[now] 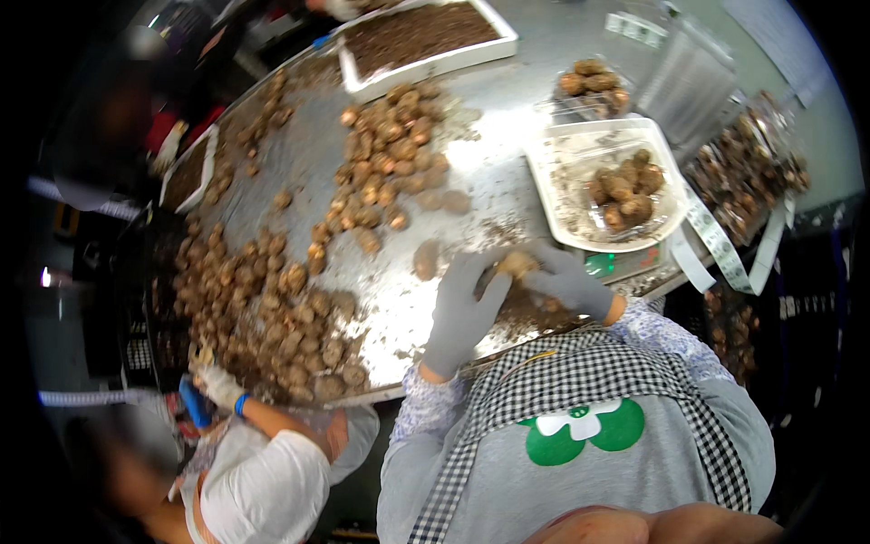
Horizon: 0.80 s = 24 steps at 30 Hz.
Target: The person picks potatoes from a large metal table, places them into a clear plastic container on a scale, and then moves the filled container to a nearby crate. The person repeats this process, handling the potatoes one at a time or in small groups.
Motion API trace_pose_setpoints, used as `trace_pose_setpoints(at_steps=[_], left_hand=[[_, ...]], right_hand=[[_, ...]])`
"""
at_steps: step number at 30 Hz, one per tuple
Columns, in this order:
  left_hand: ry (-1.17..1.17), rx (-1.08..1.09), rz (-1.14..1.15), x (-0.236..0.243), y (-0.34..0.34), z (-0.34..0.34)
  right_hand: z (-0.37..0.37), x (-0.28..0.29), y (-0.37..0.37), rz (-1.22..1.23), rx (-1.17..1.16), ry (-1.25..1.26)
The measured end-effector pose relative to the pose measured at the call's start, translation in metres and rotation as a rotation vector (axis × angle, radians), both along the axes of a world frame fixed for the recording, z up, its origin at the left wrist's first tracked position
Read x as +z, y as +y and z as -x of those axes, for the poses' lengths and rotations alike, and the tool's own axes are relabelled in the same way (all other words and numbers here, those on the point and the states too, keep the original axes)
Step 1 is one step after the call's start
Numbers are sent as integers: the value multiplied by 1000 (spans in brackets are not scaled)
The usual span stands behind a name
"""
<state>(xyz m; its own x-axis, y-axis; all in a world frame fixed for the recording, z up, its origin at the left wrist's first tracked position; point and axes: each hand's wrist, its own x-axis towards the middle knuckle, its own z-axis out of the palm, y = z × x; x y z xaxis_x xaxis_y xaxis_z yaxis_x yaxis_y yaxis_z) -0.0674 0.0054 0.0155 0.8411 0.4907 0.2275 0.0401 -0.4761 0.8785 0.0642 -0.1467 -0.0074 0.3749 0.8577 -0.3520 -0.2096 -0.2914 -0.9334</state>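
Note:
My left hand (462, 313) in a grey glove curls round a light-brown tuber (518, 266) near the front edge of the steel table, and my right hand (566, 281) grips the same tuber from the other side. Dark soil lies beneath them. Just behind and to the right, a white tray (566, 236) on a scale (605, 265) holds a clear pack of brown tubers (630, 186). A loose pile of tubers (381, 154) lies behind my hands, and a larger heap (281, 317) spreads to their left.
Soil-filled white boxes (426, 36) (186, 172) lie at the back and left. Packed tubers (594, 86), empty clear containers (689, 72) and label strips (720, 245) are right. A co-worker (263, 471) is at lower left, beside a black crate (140, 326); another person (118, 118) is upper left.

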Motion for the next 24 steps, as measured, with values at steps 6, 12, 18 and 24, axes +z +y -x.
trace_pose_setpoints(at_steps=[6, 12, 18, 24], left_hand=[[115, 34, 407, -11, 4, 4], [9, 209, -124, -39, 15, 0], [121, 16, -3, -30, 7, -8], [272, 94, -79, -53, 24, 12]], right_hand=[[-12, 38, -23, -128, 260, -485], [-73, 73, -76, 52, -413, -965], [-120, 57, -83, 152, -639, -1152], [-77, 73, -83, -68, -732, -560]])
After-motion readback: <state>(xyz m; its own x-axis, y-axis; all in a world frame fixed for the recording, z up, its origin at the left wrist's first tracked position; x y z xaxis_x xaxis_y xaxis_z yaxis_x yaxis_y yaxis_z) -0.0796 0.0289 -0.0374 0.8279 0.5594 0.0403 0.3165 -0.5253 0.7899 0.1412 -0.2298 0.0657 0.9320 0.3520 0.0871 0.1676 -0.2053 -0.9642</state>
